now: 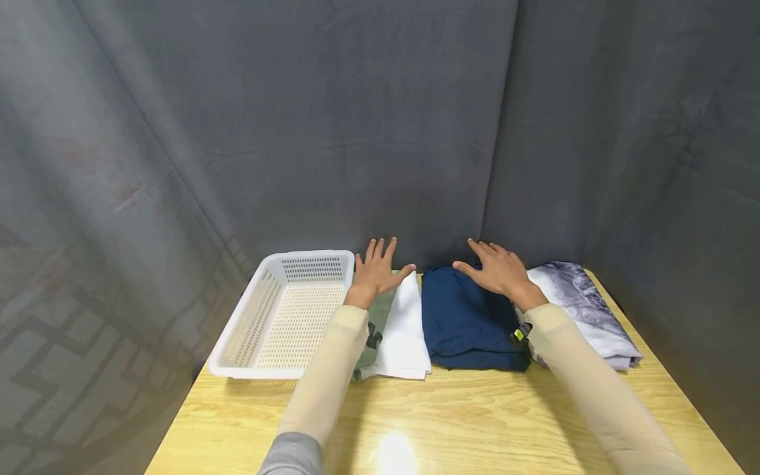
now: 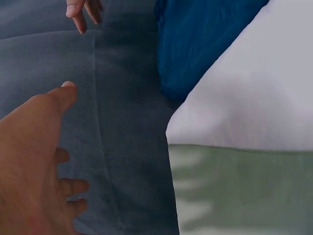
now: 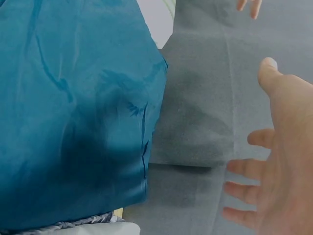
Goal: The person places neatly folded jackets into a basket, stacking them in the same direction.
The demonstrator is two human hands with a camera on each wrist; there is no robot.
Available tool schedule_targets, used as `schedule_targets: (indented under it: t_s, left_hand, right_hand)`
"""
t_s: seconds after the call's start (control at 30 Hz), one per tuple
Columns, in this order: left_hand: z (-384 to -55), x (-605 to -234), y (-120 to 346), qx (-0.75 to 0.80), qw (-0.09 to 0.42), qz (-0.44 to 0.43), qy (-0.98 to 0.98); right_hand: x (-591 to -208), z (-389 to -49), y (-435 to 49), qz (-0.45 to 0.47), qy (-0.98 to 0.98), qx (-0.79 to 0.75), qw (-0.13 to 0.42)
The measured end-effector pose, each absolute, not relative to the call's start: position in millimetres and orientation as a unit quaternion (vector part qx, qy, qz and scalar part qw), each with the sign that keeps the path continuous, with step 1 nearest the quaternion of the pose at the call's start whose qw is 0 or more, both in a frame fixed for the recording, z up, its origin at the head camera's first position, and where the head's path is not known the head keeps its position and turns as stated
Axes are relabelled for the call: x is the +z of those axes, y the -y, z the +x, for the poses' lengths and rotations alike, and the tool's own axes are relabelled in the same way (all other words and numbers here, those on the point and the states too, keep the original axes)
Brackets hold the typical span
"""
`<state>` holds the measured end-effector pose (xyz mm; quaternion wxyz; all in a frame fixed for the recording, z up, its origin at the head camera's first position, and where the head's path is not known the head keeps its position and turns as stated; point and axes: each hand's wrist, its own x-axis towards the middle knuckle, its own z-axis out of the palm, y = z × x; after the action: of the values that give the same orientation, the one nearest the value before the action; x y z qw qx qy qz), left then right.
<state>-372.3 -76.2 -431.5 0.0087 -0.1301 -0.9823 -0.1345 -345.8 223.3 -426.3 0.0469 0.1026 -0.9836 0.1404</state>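
In the head view my left hand (image 1: 377, 272) hovers with spread fingers above a folded green and white cloth (image 1: 406, 330), holding nothing. My right hand (image 1: 499, 269) is likewise spread, over the right part of a folded navy blue cloth (image 1: 466, 323), and grips nothing. Right of that lies a folded grey-and-white patterned cloth (image 1: 578, 307), partly covered by my right forearm. The left wrist view shows the green section (image 2: 244, 191) and the white section (image 2: 244, 98) beside my left hand. In the right wrist view the blue cloth (image 3: 78, 112) lies left of my right hand.
A white perforated plastic basket (image 1: 303, 323) stands at the left of the wooden table (image 1: 451, 422), with no items visible inside. Grey curtains (image 1: 356, 132) hang close behind the table and along both sides. The cloths lie side by side near the back edge.
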Motion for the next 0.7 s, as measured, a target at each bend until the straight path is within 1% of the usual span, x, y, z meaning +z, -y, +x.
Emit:
schedule_targets:
  t_s: [0.1, 0.23, 0.47, 0.7]
  left_hand:
    - [-367, -429, 75, -0.155, 0.015, -0.14, 0.978]
    - [-360, -428, 73, -0.194, 0.024, -0.144, 0.97]
    - [-352, -432, 68, -0.242, 0.032, -0.147, 0.959]
    - [-337, -434, 59, -0.28, 0.037, -0.153, 0.947]
  right_hand:
    - [-428, -345, -227, 0.097, 0.98, 0.154, 0.074]
    - [-432, -342, -233, 0.085, 0.974, 0.189, 0.092]
    - [-435, -333, -236, 0.088, 0.962, 0.235, 0.105]
    - [-440, -324, -241, 0.093, 0.954, 0.263, 0.112]
